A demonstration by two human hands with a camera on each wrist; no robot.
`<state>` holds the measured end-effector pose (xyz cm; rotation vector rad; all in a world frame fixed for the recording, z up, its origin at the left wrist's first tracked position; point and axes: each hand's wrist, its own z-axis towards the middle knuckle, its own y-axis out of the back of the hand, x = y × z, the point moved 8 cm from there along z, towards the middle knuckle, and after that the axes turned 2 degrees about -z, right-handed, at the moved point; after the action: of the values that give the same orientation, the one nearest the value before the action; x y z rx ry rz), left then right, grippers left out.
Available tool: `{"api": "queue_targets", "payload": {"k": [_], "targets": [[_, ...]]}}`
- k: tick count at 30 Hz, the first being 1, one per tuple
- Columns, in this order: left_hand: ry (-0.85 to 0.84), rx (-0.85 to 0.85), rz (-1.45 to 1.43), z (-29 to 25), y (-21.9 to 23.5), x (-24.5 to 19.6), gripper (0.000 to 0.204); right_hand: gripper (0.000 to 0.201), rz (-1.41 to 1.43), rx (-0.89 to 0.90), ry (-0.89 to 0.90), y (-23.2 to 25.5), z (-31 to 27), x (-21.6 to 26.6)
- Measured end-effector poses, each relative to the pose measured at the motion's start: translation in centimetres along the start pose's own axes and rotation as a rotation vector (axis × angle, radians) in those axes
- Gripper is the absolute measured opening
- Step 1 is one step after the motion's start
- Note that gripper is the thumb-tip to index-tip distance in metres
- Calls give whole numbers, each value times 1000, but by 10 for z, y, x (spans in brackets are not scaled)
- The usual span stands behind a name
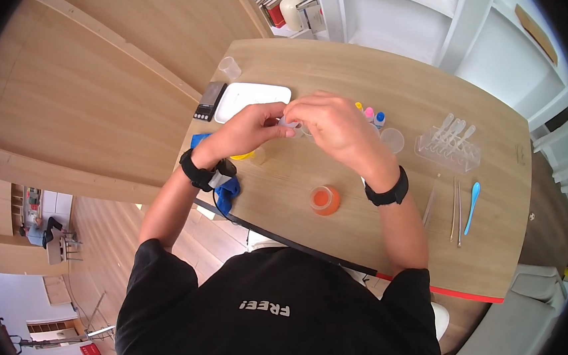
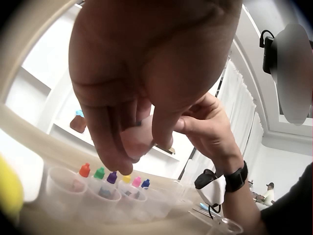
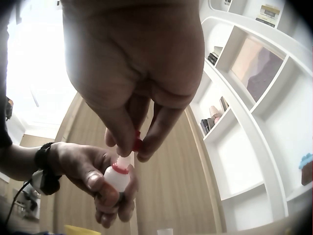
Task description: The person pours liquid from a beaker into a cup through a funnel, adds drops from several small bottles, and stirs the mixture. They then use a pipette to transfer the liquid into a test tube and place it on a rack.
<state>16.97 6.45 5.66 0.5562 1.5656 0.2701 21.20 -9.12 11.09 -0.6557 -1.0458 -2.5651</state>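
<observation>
My left hand (image 1: 251, 128) grips a small white dropper bottle (image 3: 116, 177), its nozzle tilted up towards the other hand. Just above that nozzle, my right hand (image 1: 341, 132) pinches a red cap (image 3: 138, 143) between thumb and fingers. In the head view the fingers hide most of the bottle. Below the hands, the left wrist view shows clear plastic cups (image 2: 66, 191) in a row. Behind them stand several dropper bottles with coloured caps, among them an orange cap (image 2: 84, 169) and a green cap (image 2: 100, 173).
A jar of orange liquid (image 1: 326, 201) stands near the front edge. To the right are a clear rack (image 1: 459, 161) with droppers, thin rods (image 1: 456, 211) and a blue spoon (image 1: 472, 204). At left lie a white tray (image 1: 254, 95), a scale (image 1: 210, 99) and a blue cloth (image 1: 228, 196).
</observation>
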Motion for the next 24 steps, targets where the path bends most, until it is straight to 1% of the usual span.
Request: {"api": "queue_targets", "payload": {"k": [4,6,7,9,10,12,13,15,16,18,22,24], "targets": [[-18,25,-40,-4,10,10,34,16,69,-29,-28,10,0,-1],[138,3,242,-6,22,17,38,15,50,-146,-57,25,0,-4],[141,7,244,-7,23,13,38,15,52,-149,-60,29,0,-3],[136,-5,479,-5,26,5,34,13,38,-295,-50,51,-2,0],[133,0,481,-2,27,8,34,13,36,-299,-53,58,-3,1],[52,7,620,2,25,11,30,12,44,-303,-164,69,-7,-4],[50,11,621,5,24,11,30,12,43,-307,-167,73,-7,-4],[37,36,811,8,18,9,23,11,-9,-364,-151,84,-11,0],[34,44,814,11,17,11,23,11,-11,-370,-157,87,-12,0],[-42,62,912,15,14,18,19,10,-48,-400,-101,92,-13,8],[-95,68,996,17,8,23,20,11,-106,-387,-107,98,-15,16],[-108,70,1097,18,7,27,24,11,-119,-419,-61,102,-15,19]]}}
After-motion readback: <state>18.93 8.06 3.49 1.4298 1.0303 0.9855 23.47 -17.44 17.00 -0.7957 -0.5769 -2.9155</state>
